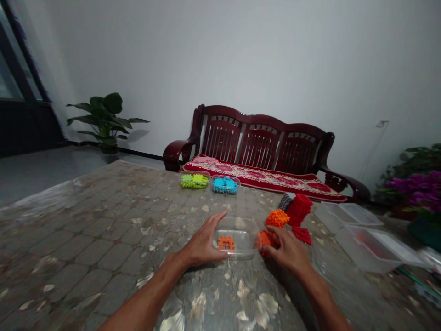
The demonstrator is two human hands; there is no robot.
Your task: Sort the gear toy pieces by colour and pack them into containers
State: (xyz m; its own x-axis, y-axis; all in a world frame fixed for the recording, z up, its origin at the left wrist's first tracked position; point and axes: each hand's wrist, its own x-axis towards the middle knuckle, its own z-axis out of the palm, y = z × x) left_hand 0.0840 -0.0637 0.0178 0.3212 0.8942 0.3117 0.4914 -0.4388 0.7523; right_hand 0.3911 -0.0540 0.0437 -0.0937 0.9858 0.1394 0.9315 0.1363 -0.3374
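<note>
A clear plastic box [244, 240] stands on the table in front of me, with an orange toothed interlocking plate [226, 243] lying flat at its left. My left hand [203, 243] grips the box's left side, thumb at the near edge and fingers at the far edge. Just off the box's right side, my right hand [289, 250] has its fingers curled round a small stack of orange interlocking plates [264, 240]; the hand partly hides them. Beyond it sit another orange stack [277, 218], red stacks [300, 210] and a grey stack [285, 201]. A smaller red bunch [302, 235] lies nearer.
At the table's far side stand clear boxes of green pieces [195, 180] and blue pieces [225, 184]. Translucent bins [365, 257] and lids line the right edge, near purple flowers [413, 191]. A wooden bench [258, 142] is behind the table, a potted plant [108, 119] back left.
</note>
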